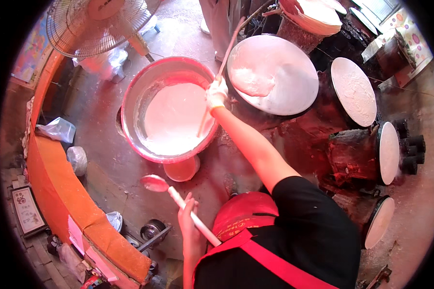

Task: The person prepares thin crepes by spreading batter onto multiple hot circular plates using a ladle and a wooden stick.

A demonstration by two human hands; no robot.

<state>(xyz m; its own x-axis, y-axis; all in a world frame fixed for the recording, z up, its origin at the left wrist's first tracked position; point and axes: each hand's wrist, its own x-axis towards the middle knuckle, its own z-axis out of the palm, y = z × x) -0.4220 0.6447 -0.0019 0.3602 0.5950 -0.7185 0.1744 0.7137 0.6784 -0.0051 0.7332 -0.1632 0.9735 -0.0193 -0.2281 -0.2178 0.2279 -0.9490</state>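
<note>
My left hand [189,219] grips a ladle [188,212] by its long white handle. The ladle's bowl points away from me and is coated with batter. In a pale glove, my right hand [217,93] is closed round a long thin stick [230,50] at the rim of a big metal pot [131,103]. The stick's near end reaches down over pale batter [176,118] in the pot. Just right of this hand lies a round griddle [299,79], with a patch of thick batter [252,83] on its left part.
Several more round griddles, one of them pale-coated [353,91], stand along the right. A standing fan [101,29] is at the far left. An orange-covered counter [65,188] curves along the left. Another person's legs [219,24] show beyond the pot.
</note>
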